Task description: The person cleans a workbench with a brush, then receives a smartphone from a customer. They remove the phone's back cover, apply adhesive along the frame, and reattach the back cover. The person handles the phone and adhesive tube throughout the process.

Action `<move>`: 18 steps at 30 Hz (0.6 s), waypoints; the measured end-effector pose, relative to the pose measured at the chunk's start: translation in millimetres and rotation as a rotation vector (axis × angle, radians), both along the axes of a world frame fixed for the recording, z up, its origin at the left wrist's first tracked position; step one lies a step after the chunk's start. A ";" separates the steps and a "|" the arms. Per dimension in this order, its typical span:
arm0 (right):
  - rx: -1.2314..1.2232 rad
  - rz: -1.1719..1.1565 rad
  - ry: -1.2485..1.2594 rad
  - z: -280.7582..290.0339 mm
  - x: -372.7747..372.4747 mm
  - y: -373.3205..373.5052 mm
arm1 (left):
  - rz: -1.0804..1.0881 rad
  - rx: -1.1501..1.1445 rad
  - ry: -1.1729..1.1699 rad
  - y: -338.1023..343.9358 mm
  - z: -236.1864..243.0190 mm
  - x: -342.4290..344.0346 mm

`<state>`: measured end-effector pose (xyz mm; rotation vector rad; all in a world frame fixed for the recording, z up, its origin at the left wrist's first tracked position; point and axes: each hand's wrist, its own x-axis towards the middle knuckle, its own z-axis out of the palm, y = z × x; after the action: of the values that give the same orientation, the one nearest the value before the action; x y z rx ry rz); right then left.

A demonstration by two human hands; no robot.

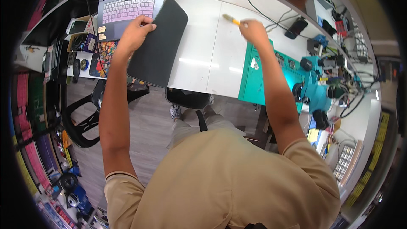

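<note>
A black flat rectangular mat or pad (161, 46) is held up at an angle by my left hand (135, 34), whose fingers close on its edge in front of an open silver laptop (127, 12) with a pink-and-white keyboard. My right hand (254, 32) grips a small brush (229, 18) with a yellow handle and pale bristles, above the white desk top (197, 46) beside a teal work mat (250, 82). A colourful patterned surface (104, 57) shows left of the black pad.
A teal microscope (318, 99) with cables stands at the right, near a black phone (296, 27). Boxes (85, 42) and small items sit at the desk's left end. A black chair (85, 125) stands below left; shelves (32, 118) line the far left.
</note>
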<state>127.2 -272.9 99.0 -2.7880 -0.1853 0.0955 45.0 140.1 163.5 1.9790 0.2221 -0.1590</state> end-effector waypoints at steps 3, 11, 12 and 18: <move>-0.162 -0.084 0.143 -10.6 3.8 46.6 | -0.003 -0.043 -0.007 16.2 12.3 1.9; -0.059 -0.074 0.270 17.5 -241.7 81.6 | -0.132 -0.139 -0.076 37.1 -1.2 -3.2; -0.187 -0.098 0.141 11.9 -237.7 61.2 | -0.149 -0.134 -0.071 37.5 -4.6 -4.3; -0.096 0.136 0.372 8.1 -282.6 130.6 | -0.199 -0.177 -0.121 37.6 -10.0 -1.9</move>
<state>-155.4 -142.3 107.1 -2.7853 -0.2816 0.6651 43.1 177.7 153.5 1.8246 -0.0663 -0.1797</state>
